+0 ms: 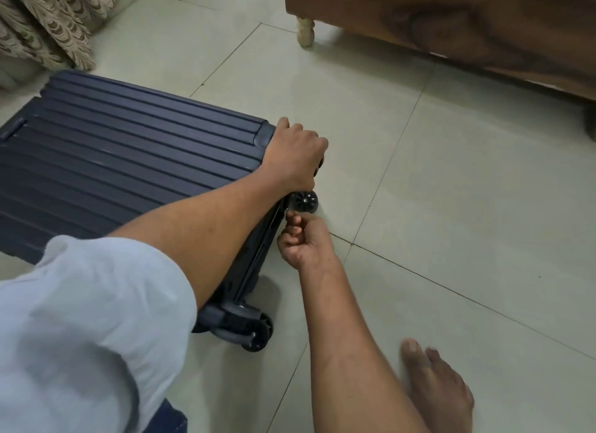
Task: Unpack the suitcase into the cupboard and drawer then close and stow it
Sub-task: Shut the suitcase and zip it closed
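I am crouching over the navy ribbed suitcase (122, 171), which is lying flat and closed on the tiled floor (451, 207), filling the 9 o'clock side of my view. My left hand (295, 153) is gripping its far corner at the wheel end, fingers curled over the edge and the thumb lying on the ribbed lid. My left forearm is crossing the lid from 7 o'clock, with my pale sleeve (80, 319) pushed up.

Just below it, my right hand (301, 237) is pinching the small zip pull (286, 209) on the suitcase's side seam, fingertips closed together on it, right beside the upper black wheel (304, 201). The two hands are working close together, one just above the other, not touching.

Another pair of wheels (254, 331) is sticking out at the near corner of the suitcase, toward 6 o'clock. My bare foot (435, 387) is resting on the tiles at 5 o'clock. A dark wooden piece of furniture (451, 23) on a pale turned leg (304, 31) is standing at 1 o'clock, well apart from the suitcase, and a patterned curtain (48, 19) is hanging at 11 o'clock, just beyond the suitcase's far end.
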